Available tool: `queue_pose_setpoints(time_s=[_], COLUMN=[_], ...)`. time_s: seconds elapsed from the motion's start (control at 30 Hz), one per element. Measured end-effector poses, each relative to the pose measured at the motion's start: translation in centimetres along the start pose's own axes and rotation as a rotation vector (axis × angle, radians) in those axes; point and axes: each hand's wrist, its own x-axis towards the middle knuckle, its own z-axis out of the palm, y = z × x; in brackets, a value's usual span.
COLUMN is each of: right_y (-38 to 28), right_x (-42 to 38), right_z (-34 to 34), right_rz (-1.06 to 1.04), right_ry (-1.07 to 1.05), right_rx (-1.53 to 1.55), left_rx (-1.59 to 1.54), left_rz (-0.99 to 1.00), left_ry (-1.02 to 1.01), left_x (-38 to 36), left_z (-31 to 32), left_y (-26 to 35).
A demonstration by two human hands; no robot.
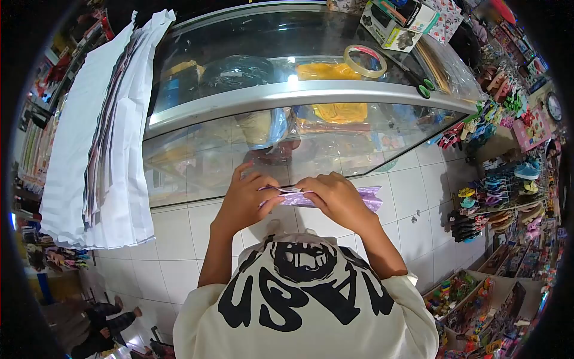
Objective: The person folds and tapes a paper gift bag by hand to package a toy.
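Note:
A narrow folded strip of purple patterned paper point(370, 198) is stretched between my two hands, in front of my chest. My left hand point(251, 194) pinches its left end, thumb below and fingers above, with the index finger raised. My right hand point(336, 197) grips the strip nearer its middle, and the right end sticks out past the wrist. A pale edge of the paper shows between my fingertips. Both hands are just in front of the glass display case point(311, 93).
On the case lie a tape roll point(374, 73), green-handled scissors point(425, 88) and a printed box point(397, 25). Large white sheets point(84, 137) hang over its left end. Shelves of small goods point(496, 203) stand at right. Another person point(89, 329) is at lower left.

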Motion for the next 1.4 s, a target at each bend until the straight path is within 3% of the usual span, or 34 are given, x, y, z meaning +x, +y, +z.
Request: queue_pose_setpoints(time_s=[0.13, 0.23, 0.43, 0.53, 0.73, 0.93, 1.13, 1.23, 1.3, 1.4], right_y=[-1.3, -0.9, -1.1, -1.6, -2.1, -2.0, -1.7, -1.5, -1.2, -2.2], right_x=[1.0, 1.8, 1.9, 1.8, 1.7, 1.5, 2.1, 2.5, 2.8, 3.4], right_z=[0.9, 2.1, 2.6, 3.0, 3.6, 3.6, 4.3, 4.8, 4.9, 4.7], right_rz=[-0.008, 0.025, 0.112, 0.121, 0.1, 0.122, 0.138, 0.156, 0.129, 0.266], right_ry=[0.04, 0.07, 0.136, 0.162, 0.167, 0.138, 0.196, 0.218, 0.226, 0.216], right_rx=[0.036, 0.025, 0.028, 0.044, -0.011, 0.018, 0.109, 0.119, 0.108, 0.174], left_rx=[-0.065, -0.02, -0.203, -0.485, -0.433, -0.514, -0.47, -0.541, -0.475, -0.22], left_rz=[-0.033, 0.048, -0.149, -0.215, 0.046, 0.132, 0.117, 0.004, -0.032, -0.03], left_ry=[-0.059, -0.004, 0.198, 0.015, 0.083, 0.014, 0.044, 0.059, 0.055, 0.028], left_x=[-0.5, -0.4, 0.0, -0.8, -0.4, -0.1, -0.3, -0.3, -0.1, 0.4], left_z=[-0.1, -0.6, -2.0, -1.3, -1.8, -1.0, -0.8, -0.6, -1.2, -2.0], left_y=[-1.2, -2.0, -3.0, -4.9, -5.7, -7.3, -7.7, -7.6, -7.1, -6.2])
